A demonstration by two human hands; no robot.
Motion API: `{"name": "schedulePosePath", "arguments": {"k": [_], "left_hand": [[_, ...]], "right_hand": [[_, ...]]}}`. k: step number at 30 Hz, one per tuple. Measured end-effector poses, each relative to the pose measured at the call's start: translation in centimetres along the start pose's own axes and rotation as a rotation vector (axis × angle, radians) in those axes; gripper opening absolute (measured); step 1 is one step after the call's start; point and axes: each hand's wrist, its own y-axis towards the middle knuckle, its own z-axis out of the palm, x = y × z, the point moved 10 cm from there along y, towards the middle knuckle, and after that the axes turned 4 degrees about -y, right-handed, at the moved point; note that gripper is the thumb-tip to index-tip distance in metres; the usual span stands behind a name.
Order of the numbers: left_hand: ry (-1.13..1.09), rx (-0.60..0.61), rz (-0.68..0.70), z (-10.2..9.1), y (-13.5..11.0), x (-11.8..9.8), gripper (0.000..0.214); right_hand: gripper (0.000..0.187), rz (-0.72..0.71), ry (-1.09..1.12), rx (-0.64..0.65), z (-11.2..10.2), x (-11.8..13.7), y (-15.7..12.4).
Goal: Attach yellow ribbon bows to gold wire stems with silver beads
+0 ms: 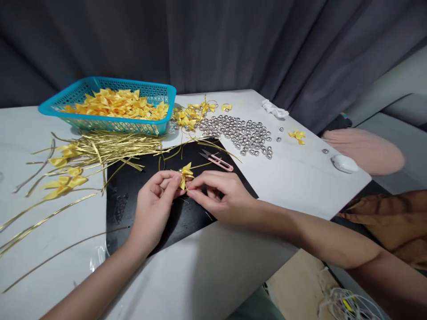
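Observation:
Over a black mat (130, 209), my left hand (160, 195) pinches a small yellow ribbon bow (186, 174) between thumb and fingers. A silvery bead appears at the bow's left side. My right hand (220, 191) meets it from the right, thumb and forefinger closed on what looks like a thin gold cord by the bow; the fingers partly hide this spot. Just beyond the right hand lie pink thread snips (222, 163), blades pointing left. Gold cords (123, 146) are piled behind the mat.
A blue basket (50, 108) full of yellow bows stands at the back left. Beside it are finished-looking bow pieces (190, 116) and many silver heart beads (245, 133). Loose bows (65, 184) and cord lie left. A white mouse-like object (344, 163) sits near the right edge.

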Motion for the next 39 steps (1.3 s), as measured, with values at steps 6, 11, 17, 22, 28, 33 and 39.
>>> {"name": "schedulePosePath", "arguments": {"k": [6, 11, 17, 22, 28, 33, 39], "left_hand": [[0.028, -0.036, 0.031, -0.4, -0.1, -0.2, 0.017], [0.102, 0.0, 0.044, 0.2, -0.3, -0.5, 0.015], [0.185, 0.028, 0.084, 0.9, -0.5, -1.3, 0.012], [0.253, 0.074, 0.119, 1.7, -0.9, -1.4, 0.007], [0.256, 0.136, 0.071, 2.6, -1.2, -1.0, 0.004], [0.267, 0.149, -0.025, 2.9, -1.1, -0.4, 0.006], [0.24, 0.144, -0.066, 2.8, -1.2, 0.2, 0.007]], "right_hand": [[0.015, -0.012, -0.159, -0.07, 0.1, 0.2, -0.8], [0.015, 0.017, -0.214, -0.111, -0.9, 0.3, -0.8], [0.014, 0.31, 0.136, -0.015, -0.1, -2.5, -0.6], [0.01, 0.245, 0.105, -0.051, -0.7, -1.8, -0.3], [0.008, 0.162, 0.004, -0.04, -0.7, -0.8, -0.1], [0.007, 0.442, 0.327, 0.062, 0.4, -3.2, -0.3], [0.01, 0.713, 0.545, 0.068, 1.2, -5.4, -1.0]]}}
